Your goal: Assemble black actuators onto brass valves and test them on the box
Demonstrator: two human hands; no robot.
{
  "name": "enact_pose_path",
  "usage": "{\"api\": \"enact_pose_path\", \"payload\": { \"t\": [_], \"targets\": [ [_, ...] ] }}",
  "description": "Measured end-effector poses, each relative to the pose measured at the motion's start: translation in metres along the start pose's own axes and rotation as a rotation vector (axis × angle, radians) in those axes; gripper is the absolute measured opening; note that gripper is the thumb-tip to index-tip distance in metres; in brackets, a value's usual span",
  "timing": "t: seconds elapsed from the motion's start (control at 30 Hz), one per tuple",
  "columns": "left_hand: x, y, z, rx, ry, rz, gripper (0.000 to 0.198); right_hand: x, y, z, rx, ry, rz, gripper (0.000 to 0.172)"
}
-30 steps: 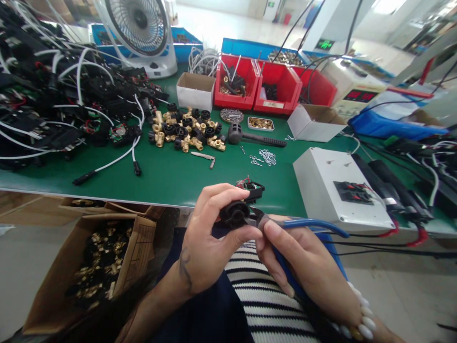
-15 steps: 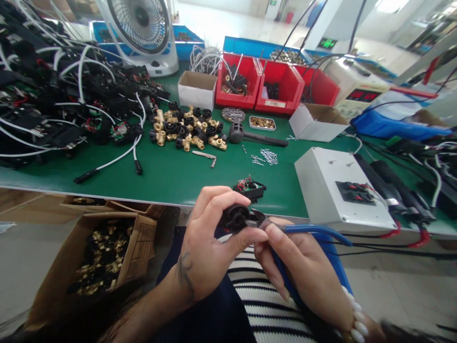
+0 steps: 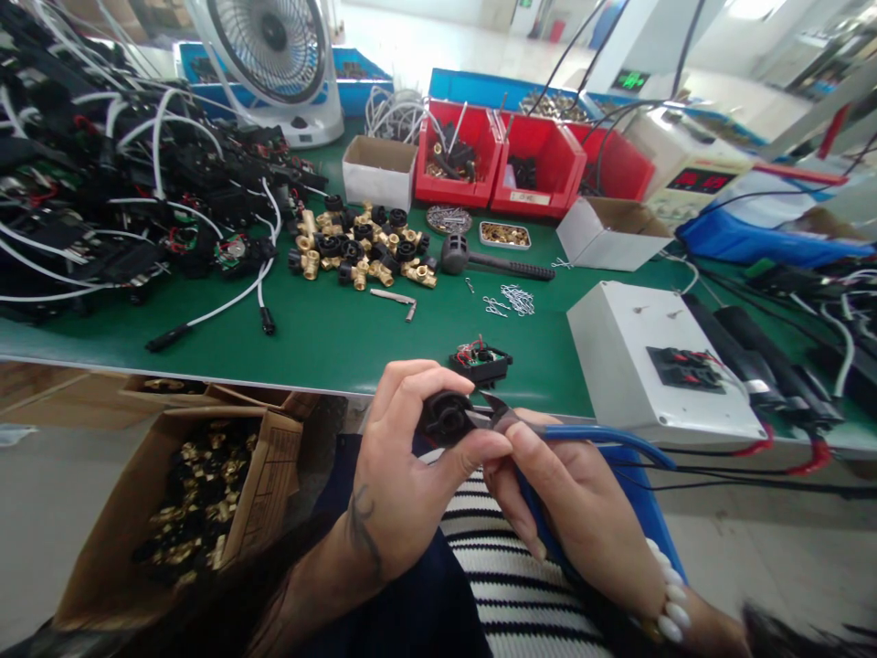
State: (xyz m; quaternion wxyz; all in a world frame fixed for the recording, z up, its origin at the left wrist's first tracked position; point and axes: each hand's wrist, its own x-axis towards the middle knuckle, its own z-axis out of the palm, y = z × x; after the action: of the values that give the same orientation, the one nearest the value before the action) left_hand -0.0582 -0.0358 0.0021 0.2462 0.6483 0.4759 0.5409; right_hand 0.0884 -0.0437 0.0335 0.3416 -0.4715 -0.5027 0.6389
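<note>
My left hand (image 3: 411, 466) is closed round a small round black plastic part (image 3: 447, 419), held over my lap just below the green table's front edge (image 3: 301, 370). My right hand (image 3: 575, 507) grips blue-handled pliers (image 3: 589, 437); their metal jaws touch the right side of the black part. A small black module with red and green wires (image 3: 480, 361) lies on the table just beyond my hands.
A heap of brass and black fittings (image 3: 360, 249) lies mid-table beside a pile of black wired units (image 3: 102, 201). Red bins (image 3: 507, 164), a fan (image 3: 274, 64), a mallet (image 3: 490, 260) and a white switch box (image 3: 650, 361) stand around. A carton of fittings (image 3: 184, 503) sits below left.
Both hands have stayed together on the black part and pliers, shifting only slightly. The view has drifted a little.
</note>
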Motion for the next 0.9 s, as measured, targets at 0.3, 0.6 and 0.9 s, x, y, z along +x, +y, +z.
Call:
{"api": "enact_pose_path", "payload": {
  "t": [0.3, 0.6, 0.9],
  "targets": [
    [0.0056, 0.0008, -0.0054, 0.061, -0.052, 0.093, 0.030, -0.0007, -0.0013, -0.0015, 0.043, -0.055, 0.068, 0.050],
    [0.0040, -0.0005, -0.0042, 0.086, -0.069, 0.047, 0.027, 0.0003, -0.0025, -0.0004, 0.027, -0.024, 0.028, 0.045],
    [0.0033, 0.0009, -0.0084, 0.144, -0.117, 0.046, 0.028, 0.0004, -0.0001, 0.0001, -0.013, 0.016, -0.008, 0.043]
  ]
}}
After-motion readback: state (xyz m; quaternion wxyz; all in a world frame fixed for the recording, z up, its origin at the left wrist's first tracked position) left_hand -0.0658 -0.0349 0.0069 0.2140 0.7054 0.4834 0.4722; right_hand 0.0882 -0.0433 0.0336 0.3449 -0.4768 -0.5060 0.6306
